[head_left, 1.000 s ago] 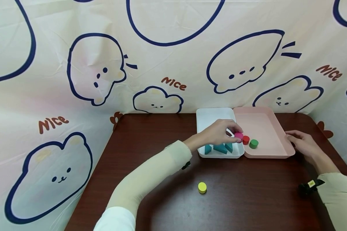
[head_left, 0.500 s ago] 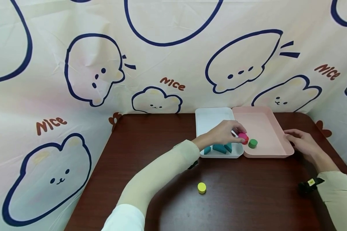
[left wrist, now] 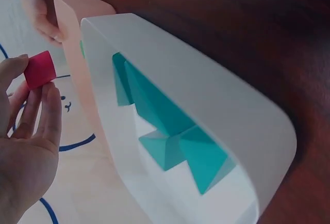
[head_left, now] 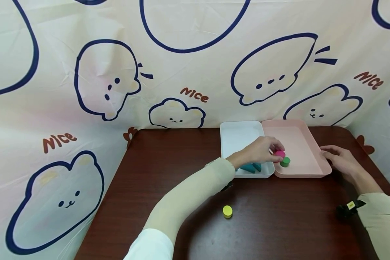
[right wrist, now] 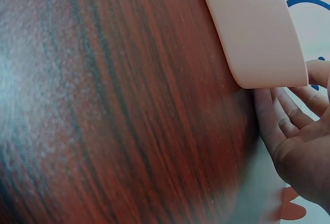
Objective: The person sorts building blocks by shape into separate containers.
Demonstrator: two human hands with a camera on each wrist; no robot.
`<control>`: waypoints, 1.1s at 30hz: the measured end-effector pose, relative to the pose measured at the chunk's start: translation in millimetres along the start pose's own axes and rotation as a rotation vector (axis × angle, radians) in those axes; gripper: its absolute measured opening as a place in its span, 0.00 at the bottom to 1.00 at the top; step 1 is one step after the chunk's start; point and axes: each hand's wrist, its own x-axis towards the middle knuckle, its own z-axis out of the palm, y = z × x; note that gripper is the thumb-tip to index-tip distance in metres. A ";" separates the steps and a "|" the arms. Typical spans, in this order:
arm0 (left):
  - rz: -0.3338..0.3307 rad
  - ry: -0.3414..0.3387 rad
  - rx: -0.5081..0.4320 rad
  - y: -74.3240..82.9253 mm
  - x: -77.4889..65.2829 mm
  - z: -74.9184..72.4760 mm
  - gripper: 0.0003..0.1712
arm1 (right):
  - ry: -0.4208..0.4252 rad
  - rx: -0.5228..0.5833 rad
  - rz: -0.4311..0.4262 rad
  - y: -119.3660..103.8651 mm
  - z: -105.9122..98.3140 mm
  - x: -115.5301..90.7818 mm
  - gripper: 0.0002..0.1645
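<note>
My left hand [head_left: 263,148] pinches a pink cylindrical block [head_left: 280,154] between thumb and fingertips, over the near left part of the pink tray [head_left: 303,144]. In the left wrist view the block [left wrist: 40,70] shows its side, well clear of the white tray's wall. A green cylinder [head_left: 285,161] lies in the pink tray, just below the held block in the head view. The red cylinder beside it is hidden now. My right hand [head_left: 342,162] grips the pink tray's right edge, thumb at the rim and fingers along the outer side.
Left of the pink tray, and against it, stands a white tray [head_left: 235,133] holding several teal angular blocks [left wrist: 160,102]. A yellow cylinder [head_left: 227,212] stands on the dark wooden table [head_left: 279,216] nearer to me. A printed cloth [head_left: 188,72] hangs behind the table.
My left hand has moved right with the pink block, from the white tray's edge to over the pink tray, covering the red cylinder. My right hand stays at the tray's edge.
</note>
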 end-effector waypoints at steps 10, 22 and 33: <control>-0.024 0.013 0.018 -4.3 0.9 17.5 0.20 | 0.006 -0.011 -0.002 1.8 0.1 0.9 0.42; -0.023 -0.001 0.047 -6.2 -3.9 31.8 0.16 | 0.003 -0.003 -0.005 0.2 1.1 -0.7 0.42; -0.048 -0.028 0.072 -5.7 -6.6 34.2 0.17 | 0.005 0.001 -0.014 -1.4 1.6 -3.0 0.42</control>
